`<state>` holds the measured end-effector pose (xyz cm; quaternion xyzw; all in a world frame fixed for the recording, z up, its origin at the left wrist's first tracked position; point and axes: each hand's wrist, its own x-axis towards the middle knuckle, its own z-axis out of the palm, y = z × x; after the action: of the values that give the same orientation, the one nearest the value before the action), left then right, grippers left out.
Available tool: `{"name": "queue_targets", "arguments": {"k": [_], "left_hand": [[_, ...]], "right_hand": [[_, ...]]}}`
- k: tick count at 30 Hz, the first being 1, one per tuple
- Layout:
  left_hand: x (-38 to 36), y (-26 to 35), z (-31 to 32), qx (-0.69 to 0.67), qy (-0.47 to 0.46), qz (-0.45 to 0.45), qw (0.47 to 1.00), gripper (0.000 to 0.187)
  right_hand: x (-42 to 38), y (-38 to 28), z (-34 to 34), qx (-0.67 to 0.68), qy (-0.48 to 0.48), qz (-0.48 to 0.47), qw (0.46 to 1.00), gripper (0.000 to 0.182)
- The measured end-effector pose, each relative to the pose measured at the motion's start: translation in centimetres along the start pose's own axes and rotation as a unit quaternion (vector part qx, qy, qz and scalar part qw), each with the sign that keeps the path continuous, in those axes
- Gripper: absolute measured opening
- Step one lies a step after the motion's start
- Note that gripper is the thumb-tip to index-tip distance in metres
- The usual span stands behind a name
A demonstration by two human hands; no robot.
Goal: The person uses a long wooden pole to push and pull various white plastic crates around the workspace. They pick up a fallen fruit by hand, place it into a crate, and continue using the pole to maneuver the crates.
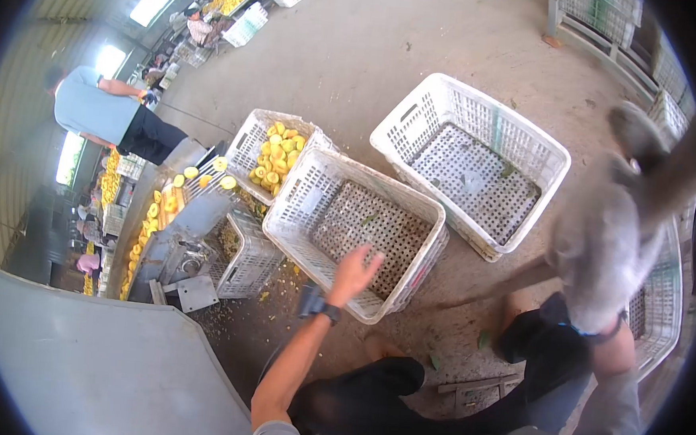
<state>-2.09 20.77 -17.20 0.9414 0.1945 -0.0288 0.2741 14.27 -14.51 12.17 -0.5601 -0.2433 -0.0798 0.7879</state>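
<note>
My left hand [354, 274], bare with a dark watch at the wrist, is over the near side of an empty white crate [324, 284]. Its fingers are apart and hold nothing; whether they touch the crate is unclear. My right hand [601, 249], in a greyish glove, is raised at the right and smeared by motion. A blurred brownish shape passes beside it, and its fingers cannot be made out. Another white crate [474, 243], with a few leaf bits inside, stands beyond the first.
A crate of yellow fruit [276, 153] stands by a machine [190, 260] with cut fruit on its chute. A grey panel [93, 353] fills the lower left. One person [100, 107] stands at the upper left; others sit farther back. Another crate [661, 308] is at the right.
</note>
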Motion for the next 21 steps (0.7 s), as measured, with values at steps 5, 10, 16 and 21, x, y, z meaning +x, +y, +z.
{"name": "queue_targets", "arguments": {"k": [5, 10, 16, 21], "left_hand": [[-2.6, 4.6, 11.2, 0.101, -0.035, -0.002, 0.994, 0.052], [-2.1, 4.5, 11.2, 0.148, 0.006, 0.014, 0.989, 0.039], [-3.1, 4.8, 11.2, 0.142, 0.058, 0.062, 0.986, 0.041], [-2.4, 1.2, 12.4, 0.186, 0.039, 0.09, 0.978, 0.041]], "right_hand": [[1.7, -1.1, -0.8, 0.056, 0.049, 0.011, 0.997, 0.052], [2.4, -1.8, -3.2, 0.072, 0.056, 0.107, 0.99, 0.044], [2.0, -1.6, -3.2, 0.032, 0.061, 0.121, 0.99, 0.047], [1.7, -2.0, -3.6, 0.025, 0.046, 0.131, 0.99, 0.05]]}}
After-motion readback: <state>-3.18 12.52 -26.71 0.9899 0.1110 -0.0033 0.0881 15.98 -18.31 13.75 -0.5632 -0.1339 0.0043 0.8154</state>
